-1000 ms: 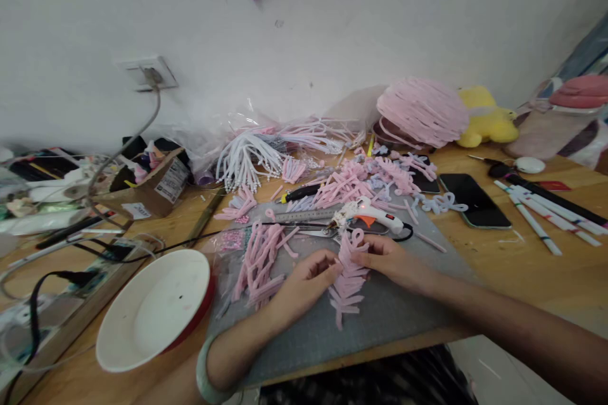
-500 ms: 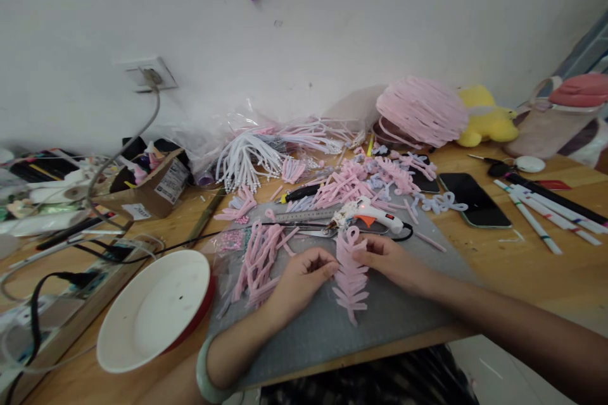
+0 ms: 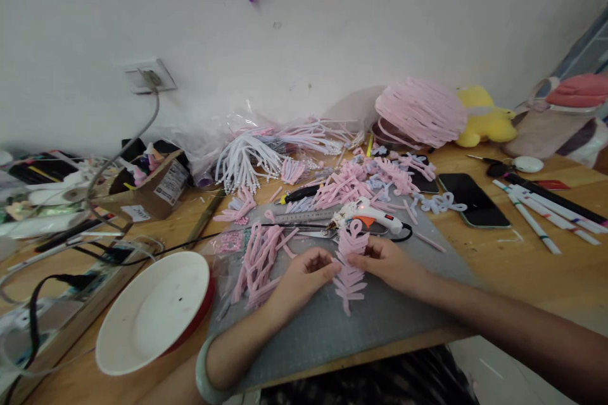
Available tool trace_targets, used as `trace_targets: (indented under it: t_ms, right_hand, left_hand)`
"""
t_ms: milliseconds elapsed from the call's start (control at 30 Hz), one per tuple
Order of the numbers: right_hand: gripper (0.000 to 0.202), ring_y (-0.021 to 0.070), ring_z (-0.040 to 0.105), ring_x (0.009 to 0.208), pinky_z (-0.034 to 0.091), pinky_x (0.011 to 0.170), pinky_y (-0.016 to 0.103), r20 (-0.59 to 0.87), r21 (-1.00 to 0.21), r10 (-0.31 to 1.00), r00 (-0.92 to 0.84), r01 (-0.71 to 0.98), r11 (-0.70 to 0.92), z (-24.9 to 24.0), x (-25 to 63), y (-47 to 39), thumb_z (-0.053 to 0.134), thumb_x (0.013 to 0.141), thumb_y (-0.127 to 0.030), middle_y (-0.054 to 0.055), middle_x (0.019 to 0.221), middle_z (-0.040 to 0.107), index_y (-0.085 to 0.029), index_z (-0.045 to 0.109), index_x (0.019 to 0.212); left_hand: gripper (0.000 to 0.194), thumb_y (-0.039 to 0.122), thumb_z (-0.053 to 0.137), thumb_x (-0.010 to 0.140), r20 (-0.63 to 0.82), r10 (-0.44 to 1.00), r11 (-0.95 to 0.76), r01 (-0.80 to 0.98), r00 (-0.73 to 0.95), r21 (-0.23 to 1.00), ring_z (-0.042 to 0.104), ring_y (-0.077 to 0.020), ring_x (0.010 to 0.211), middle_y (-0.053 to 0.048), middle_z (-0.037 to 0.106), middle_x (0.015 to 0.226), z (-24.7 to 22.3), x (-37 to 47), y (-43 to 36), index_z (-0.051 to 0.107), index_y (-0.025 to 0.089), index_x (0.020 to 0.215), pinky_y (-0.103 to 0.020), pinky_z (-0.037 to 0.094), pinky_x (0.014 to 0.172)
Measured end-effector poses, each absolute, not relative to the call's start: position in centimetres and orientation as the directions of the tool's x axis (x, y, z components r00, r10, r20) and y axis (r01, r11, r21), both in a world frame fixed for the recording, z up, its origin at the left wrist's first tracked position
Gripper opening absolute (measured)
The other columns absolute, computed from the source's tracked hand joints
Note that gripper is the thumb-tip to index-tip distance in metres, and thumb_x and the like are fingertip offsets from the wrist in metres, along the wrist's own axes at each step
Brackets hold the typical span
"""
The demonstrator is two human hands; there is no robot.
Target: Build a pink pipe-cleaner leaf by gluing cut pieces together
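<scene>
Between my hands is a pink pipe-cleaner feather [image 3: 350,281], with a loop at its top and short slanted pieces along both sides of a stem. My left hand [image 3: 311,272] pinches its left edge between thumb and fingers. From the right, my right hand [image 3: 380,259] grips it around the middle, thumb across its front. The feather is held above a grey cutting mat [image 3: 304,335]. Just behind it lies a white hot glue gun [image 3: 384,220] with an orange trigger and a lit red light. Pink pipe-cleaner pieces [image 3: 259,259] lie to the left of my left hand.
A white bowl [image 3: 152,316] stands at the left beside a power strip [image 3: 95,291]. Behind the mat are white pipe cleaners [image 3: 247,161] and a metal ruler [image 3: 299,216]. To the right lie a phone [image 3: 472,199] and several striped white sticks [image 3: 560,215].
The feather has risen slightly and shifted a little left, its tail tip now higher. My right hand sits lower along its side; the left hand still pinches its edge.
</scene>
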State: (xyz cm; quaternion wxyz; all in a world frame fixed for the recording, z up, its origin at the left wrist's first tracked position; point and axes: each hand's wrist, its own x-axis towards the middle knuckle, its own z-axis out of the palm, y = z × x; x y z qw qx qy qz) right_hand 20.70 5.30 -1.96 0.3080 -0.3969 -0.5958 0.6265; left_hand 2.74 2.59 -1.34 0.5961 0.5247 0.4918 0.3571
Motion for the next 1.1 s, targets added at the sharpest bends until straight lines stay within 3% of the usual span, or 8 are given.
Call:
trace_targets:
  t_ms: [467, 1100]
  right_hand:
    - [0.035, 0.0161, 0.059, 0.074, 0.046, 0.068, 0.029, -0.131, -0.985, 0.82, -0.557, -0.022, -0.173, -2.22, 20.59, 5.24, 0.065, 0.068, -0.044, 0.002, 0.082, 0.065, -0.015, 0.061, 0.087]
    - [0.029, 0.0117, 0.053, 0.06, 0.043, 0.057, 0.025, -0.193, -0.978, 0.814, -0.547, 0.044, -0.203, -1.41, 20.77, 5.06, 0.068, 0.065, -0.039, -0.001, 0.069, 0.061, -0.014, 0.06, 0.077]
  left_hand:
    - [0.034, 0.045, 0.066, 0.063, -0.219, 0.929, 0.211, 0.061, 0.299, 0.976, 0.041, -0.0101, 0.058, 0.004, 0.047, 0.06, -1.76, 2.6, 2.44, 0.051, 0.015, 0.067, -0.022, 0.031, 0.057]
    - [0.026, 0.04, 0.066, 0.068, -0.166, 0.95, 0.198, -0.1, 0.263, 0.975, 0.047, -0.012, 0.062, 0.002, 0.053, 0.061, -0.89, 2.75, 2.08, 0.059, 0.015, 0.071, -0.023, 0.035, 0.063]
